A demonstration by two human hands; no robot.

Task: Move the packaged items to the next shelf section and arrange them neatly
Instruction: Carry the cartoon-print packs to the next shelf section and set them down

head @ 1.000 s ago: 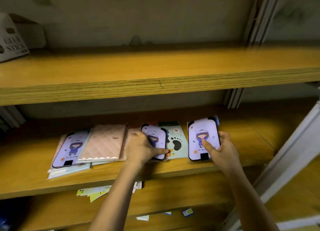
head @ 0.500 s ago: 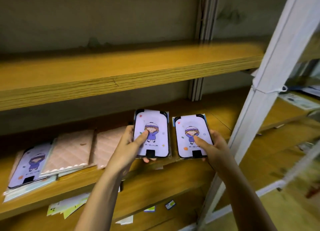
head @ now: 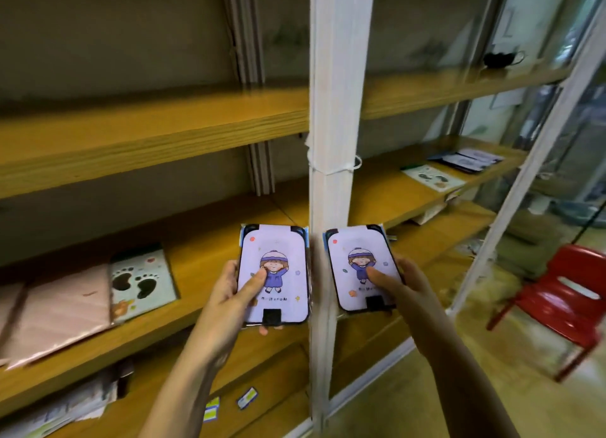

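Two lilac packs with a cartoon child on the front are held up in front of the shelf, one on either side of the white post (head: 337, 109). The left hand (head: 229, 293) grips the left pack (head: 278, 273) just left of the post: the thumb presses on the print and the fingers (head: 262, 330) curl beneath, their tips showing under the bottom edge. The right hand (head: 406, 286) grips the right pack (head: 357, 264) just right of the post, thumb on the front and fingers (head: 401, 267) wrapped round its right edge. Both packs stand upright and face the camera, clear of the shelf board (head: 210, 241).

Well left of the post, a footprint pack (head: 144, 280) lies flat on that board, with pink packs (head: 62, 309) beside it on its far side from the post. Right of the post, in the next section, another footprint pack (head: 433, 177) and a dark-edged pack (head: 465, 160) lie on the board. Small stickers (head: 247, 398) sit on the lower board just left of the post. A red chair (head: 564, 306) stands on the floor, far right of the post.
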